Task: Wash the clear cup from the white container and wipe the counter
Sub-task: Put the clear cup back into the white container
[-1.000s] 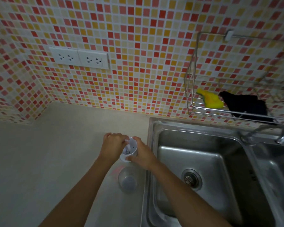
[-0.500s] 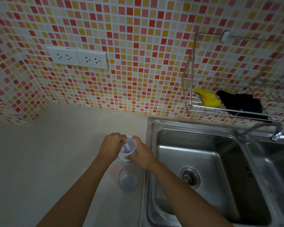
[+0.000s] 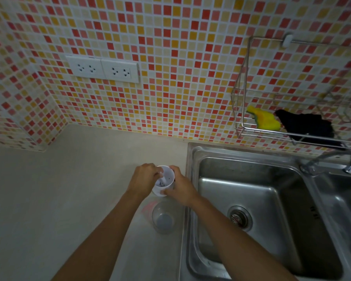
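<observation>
**Two hands on a small round white plastic container [image 3: 164, 180], a clear round drinking cup [image 3: 163, 218] standing beside it**

My right hand [image 3: 180, 188] is clamped on the right side of the white container, with the thumb against its near wall. My left hand [image 3: 144, 178] reaches over the left rim, fingertips curled down into the open mouth. I cannot tell whether they pinch the rim, something inside, or nothing. Dark specks dot the container's floor.

The clear cup stands upright on the pale beige counter [image 3: 69, 189], just near of the container and touched by neither hand. A faint pink smear [image 3: 148, 207] marks the counter just left of it.

I judge this an early step: the cup is out but unwashed. Next I must release the container, take the cup and carry it right, over the rim of the stainless steel double sink [image 3: 241, 191], towards the metal tap [image 3: 328, 156].

Both forearms stretch away from me and converge on the container, the right one crossing the sink's left edge.

On the far tiled wall hangs a wire rack [image 3: 272, 134] holding a yellow sponge [image 3: 263, 118] and a black cloth [image 3: 306, 124], likely useful for wiping.
</observation>
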Available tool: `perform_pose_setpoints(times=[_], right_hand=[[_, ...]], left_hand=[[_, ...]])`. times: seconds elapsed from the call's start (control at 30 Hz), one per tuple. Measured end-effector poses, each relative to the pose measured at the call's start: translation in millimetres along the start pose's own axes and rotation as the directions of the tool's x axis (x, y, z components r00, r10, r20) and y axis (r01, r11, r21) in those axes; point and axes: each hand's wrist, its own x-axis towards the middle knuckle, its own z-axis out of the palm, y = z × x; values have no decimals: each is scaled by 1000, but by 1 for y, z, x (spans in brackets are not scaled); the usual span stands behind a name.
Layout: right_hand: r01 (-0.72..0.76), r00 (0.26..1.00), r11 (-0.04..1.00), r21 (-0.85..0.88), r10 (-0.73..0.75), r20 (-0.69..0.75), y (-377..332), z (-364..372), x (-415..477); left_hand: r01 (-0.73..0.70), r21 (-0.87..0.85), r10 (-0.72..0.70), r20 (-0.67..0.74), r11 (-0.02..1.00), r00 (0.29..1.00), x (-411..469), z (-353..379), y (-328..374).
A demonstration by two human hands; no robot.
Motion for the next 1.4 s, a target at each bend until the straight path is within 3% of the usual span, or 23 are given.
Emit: perform_pose_setpoints(times=[0.3, 0.77, 0.9, 0.97, 1.03, 1.13, 1.23, 1.4], right_hand=[[-1, 1000, 1000, -27, 1, -8, 1, 3, 2], [52, 998, 997, 64, -50, -33, 7, 2, 3], [50, 990, 982, 184, -23, -141, 14, -3, 2], [62, 980, 974, 216, -18, -200, 18, -11, 1], [75, 975, 972, 223, -25, -221, 19, -24, -6], [117, 977, 985, 128, -91, -194, 26, -44, -24], [52, 996, 998, -36, -55, -76, 33, -59, -50], [67, 995, 936, -345, -37, 94, 26, -73, -82]], left_hand=[[6, 16, -5, -43, 1000, 999, 4, -10, -7], [15, 179, -37, 120, 984, 992, 10, 2, 12], [-4, -27, 5, 55, 1000, 998, -7, -2, 9], [25, -129, -36, -84, 991, 996, -34, -2, 2], [77, -215, -105, -124, 974, 987, -64, 4, -7], [154, -287, -154, 26, 945, 988, -103, 17, -15], [180, -322, -129, 174, 930, 976, -125, 35, -17], [246, -424, -211, 129, 871, 969, -125, 52, -3]])
